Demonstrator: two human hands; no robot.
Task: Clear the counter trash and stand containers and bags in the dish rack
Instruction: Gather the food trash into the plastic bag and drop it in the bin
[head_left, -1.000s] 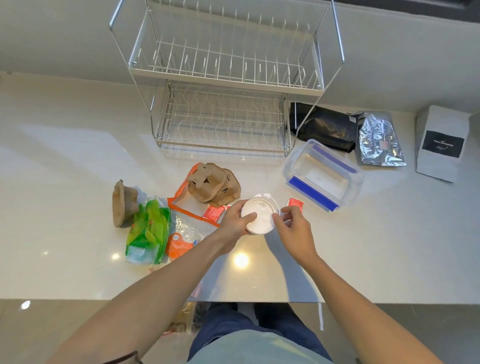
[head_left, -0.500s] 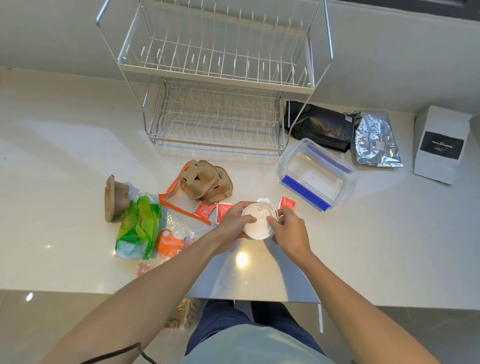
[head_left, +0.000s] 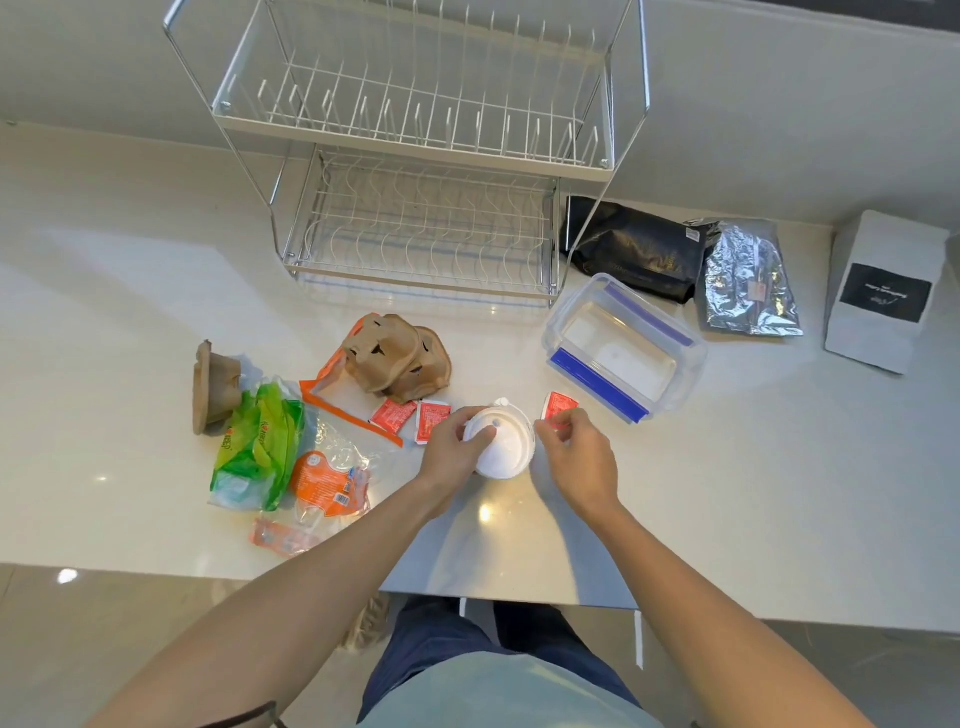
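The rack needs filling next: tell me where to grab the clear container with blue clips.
Grip the clear container across its two long blue-clipped sides, from above. It lies flat, lid up, apart from the bags, so both sides are open to the hands.

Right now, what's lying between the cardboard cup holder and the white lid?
Two red sauce packets, side by side on the counter in the head view, between the cardboard cup holder and the white lid.

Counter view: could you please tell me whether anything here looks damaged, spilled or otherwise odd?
Nothing looks spilled. The brown cardboard cup carrier near the dish rack is crushed out of shape, and a torn-off piece lies apart at the left, beside the green bag. Both rack shelves hold nothing.
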